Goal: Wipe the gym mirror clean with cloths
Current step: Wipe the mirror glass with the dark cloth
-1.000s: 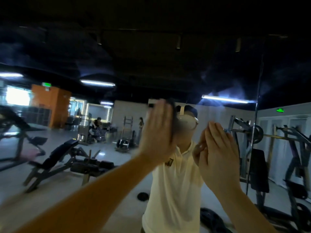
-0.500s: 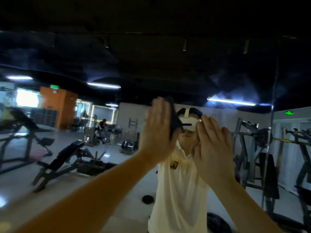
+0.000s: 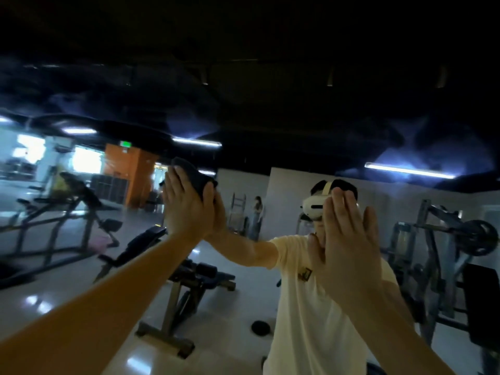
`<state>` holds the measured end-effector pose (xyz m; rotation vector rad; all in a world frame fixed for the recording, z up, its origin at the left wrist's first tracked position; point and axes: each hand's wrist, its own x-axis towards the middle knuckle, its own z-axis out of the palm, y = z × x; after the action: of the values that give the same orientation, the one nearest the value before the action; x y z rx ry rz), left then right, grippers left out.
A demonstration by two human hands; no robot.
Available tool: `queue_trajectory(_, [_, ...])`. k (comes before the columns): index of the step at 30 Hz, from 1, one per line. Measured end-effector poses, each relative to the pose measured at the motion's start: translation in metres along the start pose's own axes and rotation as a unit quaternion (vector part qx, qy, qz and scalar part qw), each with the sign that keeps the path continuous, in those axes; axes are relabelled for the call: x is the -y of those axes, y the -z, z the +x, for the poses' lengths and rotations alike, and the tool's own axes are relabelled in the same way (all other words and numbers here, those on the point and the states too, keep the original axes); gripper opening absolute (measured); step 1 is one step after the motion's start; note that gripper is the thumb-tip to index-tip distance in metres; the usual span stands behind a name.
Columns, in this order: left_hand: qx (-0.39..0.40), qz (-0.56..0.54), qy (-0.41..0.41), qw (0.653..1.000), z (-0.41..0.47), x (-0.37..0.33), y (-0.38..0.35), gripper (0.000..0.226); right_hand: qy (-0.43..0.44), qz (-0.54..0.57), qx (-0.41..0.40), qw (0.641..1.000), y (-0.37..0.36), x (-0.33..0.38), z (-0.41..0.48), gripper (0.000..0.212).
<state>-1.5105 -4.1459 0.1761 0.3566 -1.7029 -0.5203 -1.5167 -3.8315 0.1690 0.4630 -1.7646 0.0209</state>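
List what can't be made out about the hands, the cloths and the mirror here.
Head view: any cloth under the right hand is hidden by the flat hand's own back.
Head view: the dark cloth is mostly covered by the left hand; only its upper edge shows.
Head view: smears or dirt on the mirror are lost in dim light and blur.
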Motion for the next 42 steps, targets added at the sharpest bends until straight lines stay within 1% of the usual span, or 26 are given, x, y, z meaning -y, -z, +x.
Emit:
queue_trajectory(2, [0.004, -0.021, -0.047, 0.999, -0.023, -0.043, -0.005, 0.088, 0.0, 0.003, 0.005, 1.0, 0.002, 0.0, 0.0, 0.07])
queue_trajectory(3, [0.008, -0.031, -0.095, 0.995, -0.038, -0.068, -0.01, 0.086, 0.004, 0.003, 0.007, 1.0, 0.004, -0.001, 0.001, 0.068])
queue_trajectory(4, [0.023, -0.036, -0.161, 0.986, -0.054, -0.091, -0.014, 0.084, 0.012, 0.002, 0.007, 1.0, 0.006, -0.004, 0.001, 0.065])
queue_trajectory(5, [0.049, -0.031, -0.241, 0.969, -0.071, -0.11, -0.019, 0.083, 0.024, -0.001, 0.007, 1.0, 0.009, -0.007, 0.001, 0.064])
queue_trajectory(7, [0.093, 0.006, -0.394, 0.914, -0.092, -0.127, -0.024, 0.08, 0.048, -0.006, 0.008, 0.999, 0.013, -0.015, 0.0, 0.066])
queue_trajectory(8, [0.096, 0.029, -0.448, 0.888, -0.088, -0.124, -0.024, 0.078, 0.056, -0.004, 0.013, 0.998, 0.014, -0.019, -0.001, 0.066])
queue_trajectory(9, [0.094, 0.046, -0.478, 0.872, -0.079, -0.116, -0.021, 0.078, 0.062, 0.003, 0.019, 0.998, 0.015, -0.022, -0.001, 0.064])
queue_trajectory(10, [0.096, 0.052, -0.479, 0.871, -0.069, -0.106, -0.018, 0.078, 0.067, 0.015, 0.029, 0.997, 0.016, -0.024, -0.003, 0.062])
queue_trajectory(11, [0.095, 0.045, -0.448, 0.888, -0.061, -0.099, -0.016, 0.079, 0.07, 0.026, 0.039, 0.996, 0.019, -0.027, -0.005, 0.061])
queue_trajectory(13, [0.062, 0.021, -0.337, 0.939, -0.056, -0.098, -0.017, 0.08, 0.072, 0.036, 0.045, 0.996, 0.028, -0.036, -0.013, 0.06])
queue_trajectory(14, [0.04, 0.013, -0.292, 0.956, -0.06, -0.104, -0.02, 0.079, 0.072, 0.032, 0.038, 0.996, 0.035, -0.042, -0.019, 0.06])
queue_trajectory(16, [0.018, 0.003, -0.249, 0.968, -0.075, -0.129, -0.028, 0.079, 0.067, 0.017, 0.02, 0.997, 0.051, -0.059, -0.03, 0.061])
queue_trajectory(17, [0.02, 0.001, -0.255, 0.967, -0.083, -0.144, -0.032, 0.078, 0.063, 0.007, 0.016, 0.998, 0.059, -0.069, -0.036, 0.061])
queue_trajectory(21, [0.042, 0.007, -0.346, 0.937, -0.112, -0.215, -0.045, 0.078, 0.013, -0.017, 0.012, 1.0, 0.088, -0.123, -0.055, 0.062])
queue_trajectory(24, [0.046, -0.002, -0.355, 0.934, -0.122, -0.27, -0.048, 0.079, -0.031, -0.032, -0.003, 0.999, 0.104, -0.166, -0.066, 0.062])
queue_trajectory(27, [0.056, -0.019, -0.357, 0.932, -0.135, -0.316, -0.052, 0.081, -0.087, -0.056, -0.014, 0.995, 0.104, -0.208, -0.078, 0.066])
queue_trajectory(28, [0.071, -0.022, -0.382, 0.921, -0.145, -0.33, -0.055, 0.082, -0.108, -0.06, -0.016, 0.992, 0.102, -0.222, -0.081, 0.068])
queue_trajectory(30, [0.097, -0.014, -0.474, 0.875, -0.167, -0.348, -0.06, 0.081, -0.135, -0.057, -0.02, 0.989, 0.096, -0.242, -0.085, 0.07])
queue_trajectory(31, [0.106, -0.003, -0.516, 0.85, -0.175, -0.351, -0.062, 0.08, -0.136, -0.051, -0.022, 0.989, 0.093, -0.247, -0.086, 0.07])
queue_trajectory(32, [0.108, 0.009, -0.542, 0.833, -0.179, -0.35, -0.063, 0.079, -0.132, -0.045, -0.025, 0.99, 0.09, -0.248, -0.088, 0.07])
queue_trajectory(33, [0.102, 0.021, -0.555, 0.825, -0.177, -0.345, -0.064, 0.078, -0.125, -0.041, -0.027, 0.991, 0.088, -0.249, -0.09, 0.07])
queue_trajectory(34, [0.09, 0.031, -0.553, 0.828, -0.171, -0.337, -0.062, 0.078, -0.119, -0.042, -0.028, 0.992, 0.086, -0.248, -0.092, 0.07])
queue_trajectory(35, [0.078, 0.035, -0.533, 0.842, -0.163, -0.328, -0.061, 0.078, -0.115, -0.046, -0.028, 0.992, 0.084, -0.248, -0.094, 0.069])
queue_trajectory(38, [0.042, 0.027, -0.406, 0.912, -0.132, -0.304, -0.053, 0.076, -0.113, -0.061, -0.025, 0.991, 0.079, -0.251, -0.096, 0.065])
queue_trajectory(40, [0.019, 0.025, -0.343, 0.939, -0.119, -0.306, -0.05, 0.074, -0.121, -0.063, -0.02, 0.99, 0.077, -0.251, -0.095, 0.065])
queue_trajectory(42, [0.014, -0.006, -0.29, 0.957, -0.124, -0.327, -0.052, 0.075, -0.124, -0.065, -0.017, 0.99, 0.075, -0.25, -0.094, 0.065])
